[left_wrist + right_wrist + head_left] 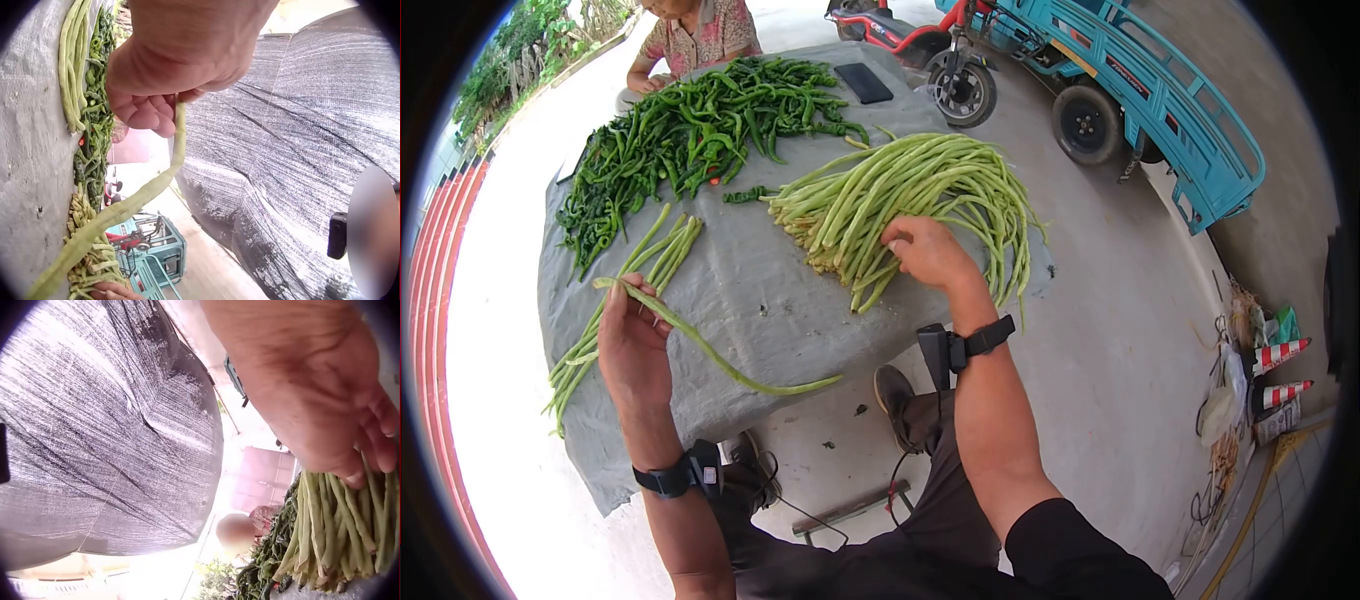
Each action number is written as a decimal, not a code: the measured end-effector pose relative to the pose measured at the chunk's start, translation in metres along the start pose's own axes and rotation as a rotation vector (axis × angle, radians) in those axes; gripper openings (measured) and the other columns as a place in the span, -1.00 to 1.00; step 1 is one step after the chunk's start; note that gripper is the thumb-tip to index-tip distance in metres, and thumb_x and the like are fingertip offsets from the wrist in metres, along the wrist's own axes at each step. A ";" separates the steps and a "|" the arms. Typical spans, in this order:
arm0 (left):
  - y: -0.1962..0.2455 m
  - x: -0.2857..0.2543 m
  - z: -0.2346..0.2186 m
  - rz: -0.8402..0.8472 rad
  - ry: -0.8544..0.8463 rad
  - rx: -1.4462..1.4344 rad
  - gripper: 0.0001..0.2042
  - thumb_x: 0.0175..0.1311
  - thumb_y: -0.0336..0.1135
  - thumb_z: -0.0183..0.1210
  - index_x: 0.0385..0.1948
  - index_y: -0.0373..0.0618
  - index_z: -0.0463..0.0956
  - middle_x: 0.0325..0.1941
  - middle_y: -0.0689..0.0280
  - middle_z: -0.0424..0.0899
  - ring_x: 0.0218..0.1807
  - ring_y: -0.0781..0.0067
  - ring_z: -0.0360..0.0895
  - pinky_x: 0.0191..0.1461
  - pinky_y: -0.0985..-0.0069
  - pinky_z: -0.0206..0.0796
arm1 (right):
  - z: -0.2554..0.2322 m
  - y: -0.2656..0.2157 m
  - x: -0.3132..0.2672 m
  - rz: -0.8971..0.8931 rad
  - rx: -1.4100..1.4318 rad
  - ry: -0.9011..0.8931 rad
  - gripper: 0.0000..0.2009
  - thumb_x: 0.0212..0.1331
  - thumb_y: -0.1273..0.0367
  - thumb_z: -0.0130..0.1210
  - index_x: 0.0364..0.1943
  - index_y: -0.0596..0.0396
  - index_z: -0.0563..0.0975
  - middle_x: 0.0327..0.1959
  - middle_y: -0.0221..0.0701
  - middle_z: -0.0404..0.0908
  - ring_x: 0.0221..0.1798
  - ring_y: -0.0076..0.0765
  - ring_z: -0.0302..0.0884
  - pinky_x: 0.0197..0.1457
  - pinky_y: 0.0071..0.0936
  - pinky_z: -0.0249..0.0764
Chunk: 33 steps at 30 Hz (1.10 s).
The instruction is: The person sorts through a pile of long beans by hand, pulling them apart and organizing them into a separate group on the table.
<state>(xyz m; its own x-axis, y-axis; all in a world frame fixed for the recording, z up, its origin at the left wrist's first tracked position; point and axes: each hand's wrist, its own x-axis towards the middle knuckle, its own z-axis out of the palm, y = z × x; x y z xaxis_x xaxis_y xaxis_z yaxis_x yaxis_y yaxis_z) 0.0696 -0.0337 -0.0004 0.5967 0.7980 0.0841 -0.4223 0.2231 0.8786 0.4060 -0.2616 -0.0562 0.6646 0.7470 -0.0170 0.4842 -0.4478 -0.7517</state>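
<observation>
My left hand [635, 345] pinches one long green bean [730, 372] near its end between thumb and fingers. The rest of this bean hangs in a curve to the right over the grey cloth's front part. Behind that hand a small bundle of long beans [672, 250] lies on the cloth. My right hand [935, 255] is at the near side of the big heap of long beans [940, 170], its bent fingertips among the stems. In the right wrist view its fingers [378, 450] overlap the pale bean ends; I cannot tell whether they grip one.
A wide heap of green chillies [700, 120] covers the far left of the cloth-covered table [730, 270], with a dark phone [863, 83] beside it. Another person [700, 35] sits across. A red scooter [910, 40] and blue cargo tricycle [1160, 90] stand behind, right.
</observation>
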 end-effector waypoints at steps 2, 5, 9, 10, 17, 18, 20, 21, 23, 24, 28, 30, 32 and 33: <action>0.000 0.000 0.001 -0.004 0.003 -0.004 -0.74 0.66 -0.10 0.05 0.03 -0.06 0.57 -0.16 0.49 0.63 -0.17 0.69 0.54 -0.14 0.64 0.33 | -0.005 -0.005 -0.003 0.097 0.147 -0.045 -0.76 0.31 0.44 0.11 -0.05 0.21 0.72 -0.21 -0.12 0.77 -0.23 -0.13 0.76 -0.11 -0.17 0.62; -0.001 0.000 0.006 0.009 0.054 -0.046 -0.70 0.66 -0.12 0.06 0.03 -0.18 0.58 -0.19 0.38 0.68 -0.23 0.65 0.58 -0.20 0.60 0.42 | -0.007 -0.009 -0.004 0.157 0.249 -0.066 -0.73 0.32 0.48 0.05 -0.04 0.27 0.72 -0.27 -0.19 0.75 -0.40 -0.31 0.72 -0.34 -0.28 0.57; -0.003 0.001 0.002 0.020 0.033 -0.038 -0.70 0.66 -0.12 0.05 0.04 -0.18 0.58 -0.19 0.38 0.68 -0.23 0.65 0.57 -0.20 0.60 0.41 | -0.009 -0.002 -0.001 0.191 0.224 -0.111 -0.73 0.37 0.47 0.07 0.03 0.18 0.72 -0.15 -0.33 0.75 -0.36 -0.47 0.69 -0.37 -0.43 0.58; -0.002 0.001 0.003 0.020 0.040 -0.036 -0.69 0.66 -0.12 0.05 0.04 -0.18 0.58 -0.19 0.38 0.68 -0.23 0.65 0.57 -0.21 0.60 0.41 | -0.009 -0.001 -0.001 0.193 0.227 -0.097 -0.73 0.37 0.48 0.06 0.03 0.18 0.72 -0.14 -0.32 0.76 -0.34 -0.47 0.70 -0.36 -0.43 0.58; -0.001 0.001 0.002 0.021 0.061 -0.038 -0.68 0.67 -0.11 0.04 0.03 -0.19 0.58 -0.20 0.39 0.67 -0.25 0.65 0.56 -0.23 0.61 0.38 | -0.011 -0.002 -0.002 0.194 0.280 -0.051 -0.73 0.38 0.51 0.04 0.05 0.18 0.71 -0.08 -0.26 0.78 -0.28 -0.42 0.72 -0.35 -0.43 0.58; 0.000 0.001 0.002 0.021 0.060 -0.040 -0.68 0.67 -0.11 0.04 0.03 -0.19 0.58 -0.20 0.38 0.67 -0.25 0.65 0.55 -0.23 0.61 0.38 | -0.010 -0.001 -0.002 0.192 0.285 -0.044 -0.72 0.38 0.51 0.04 0.05 0.18 0.71 -0.09 -0.25 0.78 -0.27 -0.41 0.72 -0.35 -0.43 0.58; 0.001 0.001 0.001 0.021 0.057 -0.043 -0.69 0.67 -0.11 0.04 0.02 -0.19 0.58 -0.20 0.38 0.67 -0.26 0.65 0.55 -0.23 0.61 0.38 | -0.008 0.002 -0.001 0.167 0.303 -0.031 -0.70 0.34 0.53 0.02 0.05 0.21 0.69 -0.12 -0.19 0.76 -0.33 -0.38 0.73 -0.38 -0.39 0.58; 0.001 0.001 0.001 0.022 0.056 -0.045 -0.69 0.67 -0.11 0.04 0.02 -0.19 0.58 -0.20 0.38 0.67 -0.26 0.65 0.55 -0.24 0.61 0.38 | -0.008 -0.001 -0.001 0.155 0.312 -0.024 -0.69 0.31 0.53 0.00 0.05 0.23 0.68 -0.14 -0.16 0.75 -0.37 -0.36 0.73 -0.40 -0.37 0.58; 0.001 0.001 0.002 0.025 0.052 -0.048 -0.69 0.67 -0.11 0.04 0.01 -0.19 0.57 -0.20 0.38 0.67 -0.26 0.66 0.55 -0.24 0.61 0.38 | -0.010 -0.005 -0.003 0.187 0.301 -0.073 -0.69 0.31 0.53 -0.01 0.04 0.23 0.67 -0.14 -0.15 0.74 -0.41 -0.38 0.72 -0.44 -0.39 0.54; 0.001 0.001 0.002 0.026 0.053 -0.047 -0.69 0.67 -0.11 0.04 0.01 -0.19 0.57 -0.20 0.38 0.67 -0.27 0.66 0.55 -0.24 0.61 0.38 | -0.011 -0.009 -0.004 0.204 0.296 -0.097 -0.69 0.31 0.54 -0.02 0.04 0.24 0.67 -0.14 -0.15 0.74 -0.44 -0.40 0.72 -0.46 -0.40 0.52; 0.000 0.001 0.003 0.022 0.058 -0.038 -0.69 0.67 -0.10 0.04 0.01 -0.19 0.57 -0.20 0.39 0.68 -0.27 0.66 0.55 -0.24 0.61 0.38 | -0.008 -0.009 -0.002 0.210 0.306 -0.102 -0.69 0.31 0.54 -0.02 0.03 0.21 0.68 -0.14 -0.15 0.73 -0.46 -0.41 0.72 -0.50 -0.42 0.48; 0.000 0.000 0.003 0.019 0.061 -0.035 -0.69 0.67 -0.10 0.04 0.01 -0.18 0.57 -0.21 0.39 0.68 -0.27 0.66 0.55 -0.24 0.61 0.38 | -0.009 -0.006 -0.002 0.202 0.329 -0.105 -0.71 0.30 0.54 0.00 0.01 0.21 0.69 -0.15 -0.18 0.73 -0.44 -0.41 0.73 -0.51 -0.43 0.47; 0.000 0.000 0.004 0.020 0.063 -0.037 -0.69 0.67 -0.10 0.04 0.01 -0.18 0.57 -0.21 0.39 0.68 -0.27 0.66 0.55 -0.24 0.61 0.38 | -0.012 -0.004 -0.004 0.190 0.335 -0.072 -0.73 0.29 0.55 0.04 -0.01 0.20 0.70 -0.15 -0.22 0.74 -0.44 -0.42 0.73 -0.50 -0.44 0.48; 0.000 0.001 0.005 0.020 0.066 -0.038 -0.69 0.67 -0.11 0.04 0.01 -0.18 0.57 -0.21 0.39 0.68 -0.27 0.66 0.55 -0.24 0.61 0.38 | -0.014 -0.004 -0.005 0.183 0.338 -0.057 -0.74 0.28 0.55 0.05 -0.02 0.20 0.70 -0.16 -0.24 0.74 -0.43 -0.42 0.74 -0.50 -0.44 0.49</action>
<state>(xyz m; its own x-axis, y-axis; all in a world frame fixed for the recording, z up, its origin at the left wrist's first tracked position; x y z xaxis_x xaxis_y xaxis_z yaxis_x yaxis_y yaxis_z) 0.0730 -0.0359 0.0018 0.5423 0.8373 0.0696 -0.4604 0.2269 0.8582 0.4088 -0.2700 -0.0437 0.6855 0.6999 -0.2006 0.1393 -0.3966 -0.9074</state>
